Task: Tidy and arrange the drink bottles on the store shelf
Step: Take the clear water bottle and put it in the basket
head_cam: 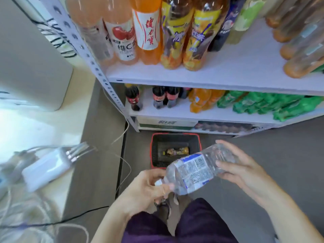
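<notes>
A clear water bottle (194, 170) with a blue and white label lies tilted between my two hands, cap end low at the left. My left hand (149, 186) grips its neck and white cap. My right hand (235, 165) holds its base, fingers curled round it. Both hands hang in front of the white store shelf (201, 77). On that upper shelf stand pink, orange and yellow-labelled drink bottles (149, 32).
A red and black basket (154, 151) on the grey floor holds one small bottle (177, 151). The lower shelf carries cola bottles (158, 97), orange bottles (201, 100) and green bottles (263, 104). At left, a counter holds a white charger (47, 167) and cables.
</notes>
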`<state>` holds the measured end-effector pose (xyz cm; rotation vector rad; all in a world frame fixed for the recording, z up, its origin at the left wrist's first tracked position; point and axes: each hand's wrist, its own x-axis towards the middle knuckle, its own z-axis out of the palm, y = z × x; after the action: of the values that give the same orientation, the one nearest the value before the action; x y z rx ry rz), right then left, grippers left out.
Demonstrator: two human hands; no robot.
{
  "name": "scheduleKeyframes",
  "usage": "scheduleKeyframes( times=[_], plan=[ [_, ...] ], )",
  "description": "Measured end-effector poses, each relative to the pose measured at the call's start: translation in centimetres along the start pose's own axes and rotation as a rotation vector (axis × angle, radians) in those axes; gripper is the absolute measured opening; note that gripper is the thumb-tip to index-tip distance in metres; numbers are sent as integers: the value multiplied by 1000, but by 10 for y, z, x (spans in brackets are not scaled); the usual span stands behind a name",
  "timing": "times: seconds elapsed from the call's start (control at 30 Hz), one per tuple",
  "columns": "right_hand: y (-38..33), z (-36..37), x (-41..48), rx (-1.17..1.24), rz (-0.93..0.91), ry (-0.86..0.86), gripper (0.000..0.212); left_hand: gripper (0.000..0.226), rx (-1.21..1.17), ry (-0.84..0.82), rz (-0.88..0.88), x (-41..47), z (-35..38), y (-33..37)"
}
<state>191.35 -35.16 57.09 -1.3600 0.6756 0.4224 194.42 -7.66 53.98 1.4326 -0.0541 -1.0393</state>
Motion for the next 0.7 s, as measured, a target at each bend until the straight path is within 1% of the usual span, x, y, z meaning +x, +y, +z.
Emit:
scheduleKeyframes(
  times=[0.03, 0.1, 0.17, 0.23, 0.3, 0.37, 0.43, 0.47, 0.53, 0.6, 0.7],
  plan=[
    [10, 0, 7, 24, 40, 9, 51, 10, 19, 27, -10, 4, -1, -8],
    [30, 1, 27, 44, 103, 44, 46, 22, 39, 111, -49, 16, -1, -28],
    [50, 1, 54, 10, 151, 81, 42, 28, 17, 204, -76, 31, 2, -53],
    [71, 1, 87, -108, 178, 92, 38, 30, -37, 318, -95, 51, 7, -83],
    [96, -3, 122, -257, 203, 92, 37, 31, -45, 476, -130, 76, 11, -117],
    [123, -12, 151, -378, 225, 89, 34, 25, 129, 646, -187, 109, 10, -157],
    [148, -23, 169, -449, 243, 75, 29, 28, 352, 765, -282, 147, 2, -195],
    [161, -31, 175, -474, 251, 68, 27, 31, 443, 785, -341, 167, -5, -214],
    [186, -47, 182, -533, 267, 65, 24, 36, 561, 751, -429, 205, -17, -250],
    [212, -64, 189, -578, 276, 77, 25, 36, 584, 694, -457, 241, -25, -285],
    [249, -86, 203, -597, 296, 113, 29, 35, 581, 596, -444, 294, -28, -330]
  ],
)
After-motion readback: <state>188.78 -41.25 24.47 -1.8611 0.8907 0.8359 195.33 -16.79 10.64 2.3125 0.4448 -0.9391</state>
